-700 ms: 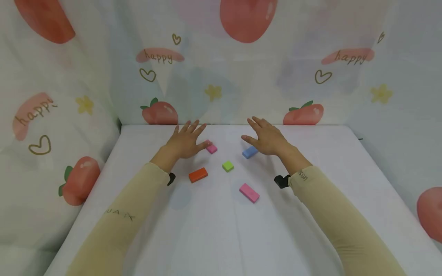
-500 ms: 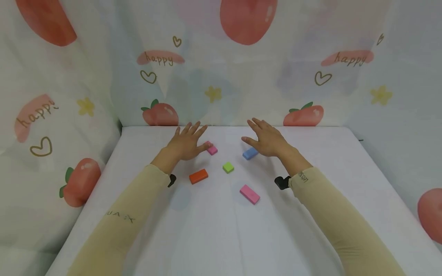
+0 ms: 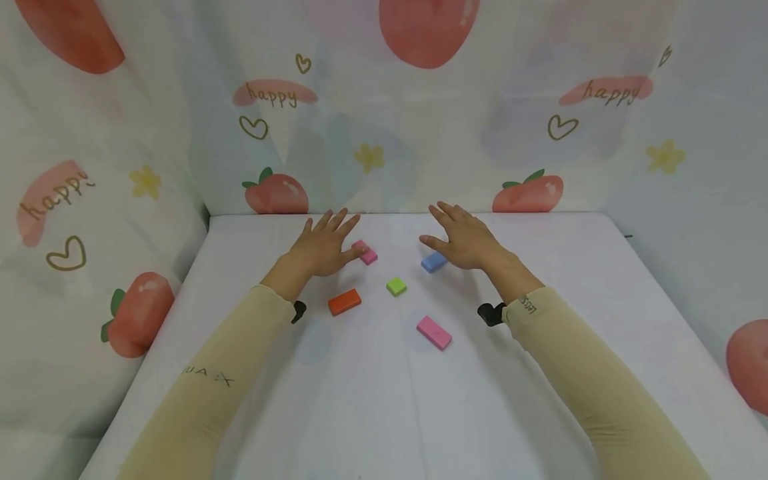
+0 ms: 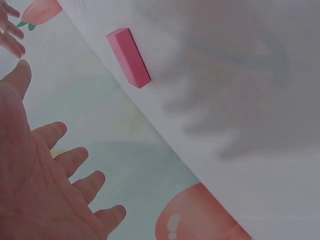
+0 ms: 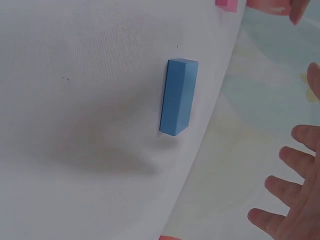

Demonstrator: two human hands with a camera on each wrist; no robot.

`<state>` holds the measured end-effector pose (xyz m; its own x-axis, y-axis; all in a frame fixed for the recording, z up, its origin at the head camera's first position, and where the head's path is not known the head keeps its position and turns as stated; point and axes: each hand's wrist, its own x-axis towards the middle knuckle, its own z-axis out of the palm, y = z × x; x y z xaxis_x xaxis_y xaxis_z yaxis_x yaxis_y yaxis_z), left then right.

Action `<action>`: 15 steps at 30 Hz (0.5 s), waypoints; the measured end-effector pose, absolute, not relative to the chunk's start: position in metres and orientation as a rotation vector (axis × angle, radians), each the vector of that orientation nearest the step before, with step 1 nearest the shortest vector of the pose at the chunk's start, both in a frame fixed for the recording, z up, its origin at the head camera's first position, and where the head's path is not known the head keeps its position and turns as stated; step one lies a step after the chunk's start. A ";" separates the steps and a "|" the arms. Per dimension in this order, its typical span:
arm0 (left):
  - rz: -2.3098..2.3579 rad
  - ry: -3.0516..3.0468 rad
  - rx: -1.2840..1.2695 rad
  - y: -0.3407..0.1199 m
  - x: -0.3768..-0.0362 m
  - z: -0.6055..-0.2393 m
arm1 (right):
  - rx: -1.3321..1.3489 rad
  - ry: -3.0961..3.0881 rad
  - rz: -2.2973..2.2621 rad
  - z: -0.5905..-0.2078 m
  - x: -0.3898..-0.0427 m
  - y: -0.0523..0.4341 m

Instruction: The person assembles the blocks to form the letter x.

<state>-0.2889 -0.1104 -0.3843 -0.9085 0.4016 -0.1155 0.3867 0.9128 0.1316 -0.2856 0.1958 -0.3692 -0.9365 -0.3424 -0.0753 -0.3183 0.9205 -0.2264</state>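
So nothing is picked up yet: left hand (image 3: 321, 248) and right hand (image 3: 465, 240) both hover over the counter (image 3: 384, 400), fingers spread apart, holding nothing. Small pink block (image 3: 366, 253) lies just off the left fingertips, blue block (image 3: 433, 262) just under the right thumb. All 5 blocks lie loose, unsorted. Contact is unclear; the wrist views suggest a gap.

left hand (image 3: 322, 248): palm down, fingers straight and spread, holding nothing
right hand (image 3: 465, 238): palm down, fingers spread, empty
arms: both stretched forward, beige sleeves
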 end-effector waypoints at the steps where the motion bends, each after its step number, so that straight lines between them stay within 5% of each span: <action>1: 0.155 2.936 0.612 -0.111 -0.289 -0.384 | -0.510 2.965 -0.327 -0.369 -0.286 0.196; 15: 0.141 2.928 0.623 -0.107 -0.286 -0.381 | -0.506 2.968 -0.350 -0.369 -0.280 0.200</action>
